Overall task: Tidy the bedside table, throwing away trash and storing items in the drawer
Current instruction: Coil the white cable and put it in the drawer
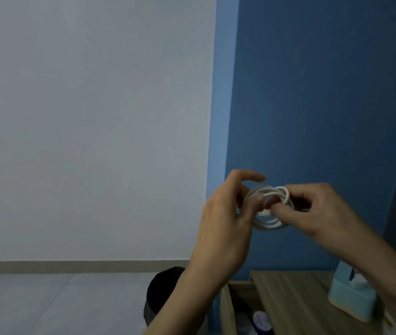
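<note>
Hands: two, left hand point(226, 213) and right hand point(317, 209), mid-frame.
White cable point(268, 223): one, coiled, between them.
Desk point(293, 301): one, near right.
Drawer point(227, 308): one, open, left of desk top.
Black bin point(160, 293): one, near centre.
Light-blue tissue holder point(346, 298): one, on desk.
Purple-lidded container point(261, 321): one, in drawer.

This looks like a room in a home, most likely a bedroom corner. A small wood-grain desk point(296, 301) stands against a deep blue painted wall point(313, 93), with its drawer point(227, 308) pulled open at the side and a purple-lidded jar point(261, 321) inside. A pale blue tissue holder point(351, 301) sits on the desk top. Just beside the desk a black-lined bin point(163, 286) stands on a light tiled floor point(47, 305). The adjoining wall point(95, 117) is plain and pale, edged at the bottom by a grey-brown skirting board point(71, 266).
</note>
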Demonstrator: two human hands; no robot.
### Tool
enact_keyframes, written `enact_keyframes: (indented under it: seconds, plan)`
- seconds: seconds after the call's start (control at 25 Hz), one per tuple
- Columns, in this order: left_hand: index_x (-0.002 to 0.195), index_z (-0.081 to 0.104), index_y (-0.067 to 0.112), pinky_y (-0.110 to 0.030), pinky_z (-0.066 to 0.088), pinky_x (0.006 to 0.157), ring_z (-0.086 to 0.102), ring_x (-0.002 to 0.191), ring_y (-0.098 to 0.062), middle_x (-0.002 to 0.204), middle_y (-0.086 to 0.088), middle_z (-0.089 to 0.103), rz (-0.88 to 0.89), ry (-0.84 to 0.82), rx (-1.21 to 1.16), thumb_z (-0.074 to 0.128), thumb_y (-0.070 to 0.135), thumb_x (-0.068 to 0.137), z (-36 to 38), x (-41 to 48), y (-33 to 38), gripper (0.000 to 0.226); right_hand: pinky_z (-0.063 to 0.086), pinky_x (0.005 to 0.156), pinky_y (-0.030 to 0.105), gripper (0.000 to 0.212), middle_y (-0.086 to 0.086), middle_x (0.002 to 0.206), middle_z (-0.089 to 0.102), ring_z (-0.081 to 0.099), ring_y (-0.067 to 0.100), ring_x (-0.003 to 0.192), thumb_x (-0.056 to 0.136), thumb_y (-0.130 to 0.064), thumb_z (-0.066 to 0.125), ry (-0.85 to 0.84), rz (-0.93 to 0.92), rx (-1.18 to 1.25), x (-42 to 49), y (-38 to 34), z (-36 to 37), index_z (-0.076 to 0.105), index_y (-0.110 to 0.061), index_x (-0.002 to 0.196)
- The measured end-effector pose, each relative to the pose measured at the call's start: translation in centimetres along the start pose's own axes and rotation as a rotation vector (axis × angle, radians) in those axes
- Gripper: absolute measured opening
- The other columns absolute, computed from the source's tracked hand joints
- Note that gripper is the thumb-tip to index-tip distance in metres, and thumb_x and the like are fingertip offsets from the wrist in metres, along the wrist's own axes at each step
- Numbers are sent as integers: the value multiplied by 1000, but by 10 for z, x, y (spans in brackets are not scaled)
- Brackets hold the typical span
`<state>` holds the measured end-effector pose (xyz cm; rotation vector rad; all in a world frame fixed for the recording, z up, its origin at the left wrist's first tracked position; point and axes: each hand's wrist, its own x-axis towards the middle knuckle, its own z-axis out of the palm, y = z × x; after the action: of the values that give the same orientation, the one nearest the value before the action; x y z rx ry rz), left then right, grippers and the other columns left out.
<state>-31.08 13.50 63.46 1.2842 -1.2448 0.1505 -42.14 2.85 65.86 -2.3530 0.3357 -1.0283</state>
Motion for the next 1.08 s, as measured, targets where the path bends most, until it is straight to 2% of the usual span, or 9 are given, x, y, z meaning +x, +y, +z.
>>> enact_keyframes:
  seconds: [0.08,0.16,0.36,0.56,0.64,0.8,0.88,0.96,1.08]
  plan:
    - [105,60,25,-13,42,58,52,64,0,66,10,55,-69,6,-148,49,10,94,0,1,0,21,50,71,29,30,2,78,66,62,14,72,70,-52,65,-113,22,91,-1,3,-1,68,-22,75]
    - [104,64,18,-4,38,58,53,63,6,65,16,56,-114,-20,-236,48,10,94,-1,4,1,20,52,76,22,54,-3,86,69,66,7,80,58,-72,61,-215,4,272,-4,6,1,69,-23,80]
    - [85,71,16,-6,43,59,59,62,5,65,12,64,-53,-35,-224,58,23,82,-3,8,6,15,51,56,18,44,-4,64,68,60,6,59,50,-55,79,-247,-63,566,-13,5,11,73,-20,75]
    - [80,70,15,-6,39,57,55,59,2,67,10,63,-65,135,-241,61,7,87,-2,6,-4,14,48,51,17,40,3,55,65,57,5,49,49,-57,76,-108,29,429,-30,-6,22,69,-21,64]
    - [81,71,13,-5,38,57,55,59,3,67,12,64,-53,153,-212,61,4,86,-1,2,-7,14,48,50,17,45,2,56,66,58,2,49,44,-62,78,-155,50,393,-36,-8,25,71,-24,68]
    - [82,72,12,-10,43,55,56,56,2,64,13,64,-59,217,-227,62,6,86,1,5,-9,12,49,54,19,20,1,60,68,59,6,52,60,-45,75,-113,55,356,-34,-9,25,72,-27,70]
    - [83,71,11,-16,50,57,60,60,-3,68,6,67,-73,201,-260,62,8,87,1,12,-7,10,46,61,13,40,-2,72,70,62,6,62,67,-66,60,-56,-29,256,-30,-9,24,72,-28,73]
    - [85,70,8,-22,55,62,66,64,-10,71,-1,69,-88,171,-318,61,7,88,1,14,-5,9,43,63,9,51,-7,80,68,62,5,71,68,-72,48,-1,-57,183,-25,-10,23,71,-27,74]
    - [91,67,7,-35,58,74,71,80,-24,84,-12,73,-142,91,-458,59,12,89,3,14,-3,10,50,60,14,34,-4,67,72,67,6,62,72,-54,59,34,21,273,-16,-9,23,73,-23,69]
